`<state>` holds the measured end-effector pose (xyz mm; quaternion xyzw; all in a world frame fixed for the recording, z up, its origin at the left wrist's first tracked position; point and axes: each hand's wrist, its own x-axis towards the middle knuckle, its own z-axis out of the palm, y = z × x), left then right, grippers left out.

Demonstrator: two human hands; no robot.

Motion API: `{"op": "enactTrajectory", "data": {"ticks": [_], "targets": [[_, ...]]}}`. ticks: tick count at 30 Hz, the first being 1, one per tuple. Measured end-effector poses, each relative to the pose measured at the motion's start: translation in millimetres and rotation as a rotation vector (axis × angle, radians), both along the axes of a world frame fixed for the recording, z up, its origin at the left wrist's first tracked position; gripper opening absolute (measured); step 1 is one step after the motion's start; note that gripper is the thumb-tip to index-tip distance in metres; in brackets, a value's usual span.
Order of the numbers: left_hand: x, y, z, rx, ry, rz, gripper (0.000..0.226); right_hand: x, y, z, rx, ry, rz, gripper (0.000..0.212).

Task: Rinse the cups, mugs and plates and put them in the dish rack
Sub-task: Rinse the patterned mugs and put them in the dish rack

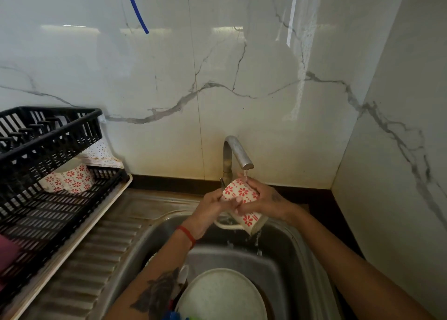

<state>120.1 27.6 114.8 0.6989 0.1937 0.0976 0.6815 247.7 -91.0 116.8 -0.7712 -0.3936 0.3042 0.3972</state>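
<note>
Both hands meet at the centre of the view, just under the spout of the metal tap (pixel 238 154), and between them sits a white mug (pixel 242 202) with red flower prints; it lies tilted, base up toward 11 o'clock, mouth down toward 5 o'clock, its pale handle hanging on the underside. The left hand (pixel 211 211) grips the mug from the 9 o'clock side, fingers curled over its wall; the right hand (pixel 264 202) wraps it from the 3 o'clock side, fingers curled over the top — so each hand is closed on the same mug. A thin stream from the tap lands on the right hand's fingers at the mug's upper end, and water drips off the lower rim into the steel sink (pixel 285 254). A red band circles the left wrist.

At 6 o'clock from the hands, low in the sink, lies a pale speckled plate (pixel 221 295); more items beside it are half hidden by the left forearm and cannot be told apart.

At 9 o'clock, on the ribbed steel surface (pixel 96 254), stands the black dish rack (pixel 48 208) on a cream tray; in its lower tier, toward the back, rest two more flower-print mugs (pixel 70 179) — side by side, well apart from the hands.
</note>
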Motion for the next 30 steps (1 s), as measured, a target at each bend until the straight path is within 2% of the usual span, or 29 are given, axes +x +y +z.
{"op": "enactTrajectory", "data": {"ticks": [3,6,9,11,12,16,17,19,20,22,24,25,27,30], "targets": [[0.2,10.2,8.0,0.054,0.053,-0.137,0.042,-9.5,0.8,-6.4,-0.05,-0.461,0.062,0.104],[-2.0,11.3,3.9,-0.019,-0.001,-0.122,0.032,-29.0,11.9,-15.1,-0.05,-0.917,0.142,0.103],[-0.6,4.6,-5.9,-0.105,-0.023,-0.02,0.032,-34.7,21.0,-19.7,-0.087,-1.065,0.248,0.102],[-0.3,1.9,-10.0,-0.143,-0.054,-0.025,0.035,-21.6,19.5,-10.0,-0.107,-0.991,0.24,0.105],[-1.9,1.7,-10.1,-0.159,-0.07,-0.047,0.037,-13.4,17.3,-2.8,-0.122,-0.883,0.224,0.107],[-10.4,6.8,-8.8,-0.191,-0.097,-0.123,0.044,13.9,3.0,21.5,-0.097,-0.051,0.251,0.09],[-11.7,8.4,-9.1,-0.194,-0.089,-0.135,0.045,15.5,-0.4,22.8,-0.075,0.066,0.266,0.087],[-13.4,12.1,-8.5,-0.171,-0.045,-0.173,0.049,12.2,-4.2,20.7,-0.061,0.076,0.23,0.087],[-12.7,13.4,-7.0,-0.145,-0.011,-0.194,0.05,7.2,-4.0,17.3,-0.074,-0.023,0.18,0.09],[-9.4,13.1,-1.6,-0.08,0.045,-0.194,0.047,-5.9,-1.4,6.1,-0.114,-0.364,0.099,0.1],[-5.0,10.9,1.5,-0.054,0.069,-0.113,0.039,-19.6,3.0,-4.8,-0.137,-0.71,0.082,0.107],[-3.7,9.2,1.3,-0.065,0.065,-0.07,0.036,-25.4,4.9,-8.1,-0.147,-0.82,0.077,0.109],[-3.1,4.5,-0.5,-0.093,0.04,-0.018,0.035,-34.1,9.1,-13.6,-0.141,-0.972,0.087,0.108],[-3.2,-1.2,-4.9,-0.069,0.03,-0.012,0.039,-37.9,16.3,-18.1,-0.14,-1.123,0.215,0.103]]}}
